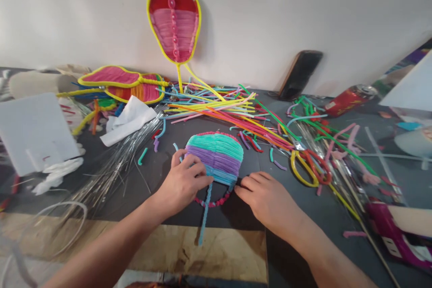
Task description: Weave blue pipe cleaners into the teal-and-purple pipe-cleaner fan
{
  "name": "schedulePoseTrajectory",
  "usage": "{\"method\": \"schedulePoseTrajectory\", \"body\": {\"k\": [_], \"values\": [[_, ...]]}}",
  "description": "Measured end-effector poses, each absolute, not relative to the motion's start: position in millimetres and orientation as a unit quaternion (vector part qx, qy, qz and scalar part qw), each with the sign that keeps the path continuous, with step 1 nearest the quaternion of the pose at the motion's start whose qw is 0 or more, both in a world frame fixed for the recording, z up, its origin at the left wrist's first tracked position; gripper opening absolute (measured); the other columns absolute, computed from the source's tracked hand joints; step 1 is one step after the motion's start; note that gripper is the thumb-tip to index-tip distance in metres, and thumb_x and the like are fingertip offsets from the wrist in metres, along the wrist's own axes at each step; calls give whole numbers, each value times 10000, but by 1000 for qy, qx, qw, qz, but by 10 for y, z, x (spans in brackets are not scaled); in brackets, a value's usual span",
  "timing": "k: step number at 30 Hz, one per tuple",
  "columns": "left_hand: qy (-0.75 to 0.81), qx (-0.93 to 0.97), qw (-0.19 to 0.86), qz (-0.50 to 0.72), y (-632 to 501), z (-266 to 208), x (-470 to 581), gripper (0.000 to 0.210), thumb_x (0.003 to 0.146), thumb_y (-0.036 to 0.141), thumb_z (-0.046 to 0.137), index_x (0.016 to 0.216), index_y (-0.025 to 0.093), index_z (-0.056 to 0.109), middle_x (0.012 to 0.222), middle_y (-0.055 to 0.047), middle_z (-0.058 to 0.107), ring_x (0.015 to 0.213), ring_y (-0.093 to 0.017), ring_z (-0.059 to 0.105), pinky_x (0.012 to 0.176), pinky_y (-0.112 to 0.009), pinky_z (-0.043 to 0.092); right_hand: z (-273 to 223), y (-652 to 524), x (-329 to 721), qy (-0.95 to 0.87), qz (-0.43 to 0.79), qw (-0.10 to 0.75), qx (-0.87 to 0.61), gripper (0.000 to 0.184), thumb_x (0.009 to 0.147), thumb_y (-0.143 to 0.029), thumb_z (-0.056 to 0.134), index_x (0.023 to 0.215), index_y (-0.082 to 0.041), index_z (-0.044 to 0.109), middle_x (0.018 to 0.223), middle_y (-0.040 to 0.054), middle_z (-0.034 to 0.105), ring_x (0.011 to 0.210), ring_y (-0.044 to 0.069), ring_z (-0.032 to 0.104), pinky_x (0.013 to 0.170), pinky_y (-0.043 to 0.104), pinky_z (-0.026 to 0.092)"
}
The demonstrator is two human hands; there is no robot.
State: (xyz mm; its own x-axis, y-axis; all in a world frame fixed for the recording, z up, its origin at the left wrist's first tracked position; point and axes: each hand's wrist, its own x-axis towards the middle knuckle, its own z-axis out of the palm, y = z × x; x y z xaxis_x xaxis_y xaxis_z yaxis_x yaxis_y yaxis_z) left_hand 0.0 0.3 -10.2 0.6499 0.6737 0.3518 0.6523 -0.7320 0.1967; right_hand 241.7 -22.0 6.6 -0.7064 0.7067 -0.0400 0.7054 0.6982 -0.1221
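Note:
A rounded pipe-cleaner panel lies in front of me on the dark table, banded in turquoise, purple and blue. Its beaded-looking red rim curves below the filled bands, and a light blue pipe cleaner hangs down past it toward the table edge. My left hand grips the panel's left side, with the thumb reaching over the lower blue rows. At the lower right edge, the curled fingers of my right hand pinch the rim; the fingertips are partly hidden.
Behind lies a heap of coloured pipe cleaners. Scissors, a purple glue gun, a red can and a leaning phone are on the right. Bare wires spread on the left. A yellow-rimmed pink piece stands against the wall.

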Motion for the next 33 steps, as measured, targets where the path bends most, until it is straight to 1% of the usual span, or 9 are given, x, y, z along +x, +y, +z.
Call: {"method": "schedulePoseTrajectory", "body": {"k": [5, 11, 16, 18, 20, 23, 25, 28, 33], "values": [[367, 907, 27, 205, 5, -117, 2, 310, 831, 62, 483, 893, 291, 681, 731, 4, 642, 856, -190, 498, 939, -476, 247, 74, -182, 2437, -916, 88, 16, -392, 206, 802, -52, 504, 806, -202, 645, 761, 23, 619, 743, 157, 519, 702, 301, 336], [369, 902, 21, 223, -38, -172, 110, 236, 874, 130, 486, 966, 260, 660, 759, -2, 682, 834, -181, 531, 961, -483, 250, 105, -187, 2383, -881, -46, 218, -418, 207, 872, -108, 488, 985, -154, 655, 913, 72, 669, 896, 193, 535, 806, 323, 384], [393, 891, 23, 225, -57, -169, 159, 211, 881, 141, 474, 984, 211, 644, 756, -20, 681, 830, -186, 553, 947, -474, 272, 197, -319, 2298, -880, -86, 186, -428, 209, 888, -145, 498, 1011, -226, 646, 926, 38, 700, 903, 193, 574, 925, 442, 313], [395, 891, 28, 223, -55, -166, 153, 214, 870, 116, 473, 972, 206, 638, 757, -16, 680, 832, -186, 556, 948, -476, 265, 306, -388, 2321, -851, -132, 206, -464, 230, 883, -149, 519, 1040, -268, 638, 969, 21, 707, 932, 204, 589, 961, 493, 283], [394, 892, 35, 220, -53, -168, 145, 221, 863, 100, 471, 974, 206, 630, 761, -12, 682, 835, -183, 557, 954, -476, 257, 402, -444, 2340, -835, -173, 249, -460, 258, 868, -147, 545, 1076, -273, 631, 975, 26, 708, 952, 219, 588, 959, 496, 321], [400, 890, 43, 216, -54, -167, 144, 188, 875, 123, 472, 959, 205, 619, 758, -8, 681, 836, -182, 556, 957, -466, 252, 396, -473, 2288, -891, -116, 290, -328, 240, 866, -132, 528, 1073, -178, 640, 986, 66, 701, 1023, 220, 560, 928, 398, 426], [404, 888, 48, 214, -58, -161, 149, 160, 884, 146, 472, 924, 203, 615, 754, -7, 679, 838, -184, 553, 964, -464, 244, 279, -453, 2208, -928, -61, 266, -252, 241, 887, -119, 461, 1034, -133, 652, 1006, 87, 691, 1047, 218, 547, 917, 366, 447], [403, 889, 57, 209, -60, -153, 155, 155, 890, 156, 464, 895, 203, 612, 754, -4, 679, 843, -185, 549, 969, -465, 234, 49, -388, 2120, -935, -22, 200, -292, 274, 900, -124, 421, 1065, -115, 639, 1028, 117, 663, 997, 231, 547, 863, 384, 462], [392, 893, 80, 206, -22, -119, 82, 172, 884, 147, 475, 868, 218, 631, 796, 1, 687, 865, -182, 543, 954, -445, 246, -136, -296, 2148, -926, 9, 123, -356, 282, 867, -181, 541, 1132, -117, 614, 951, 117, 632, 859, 224, 526, 738, 360, 486]]}}
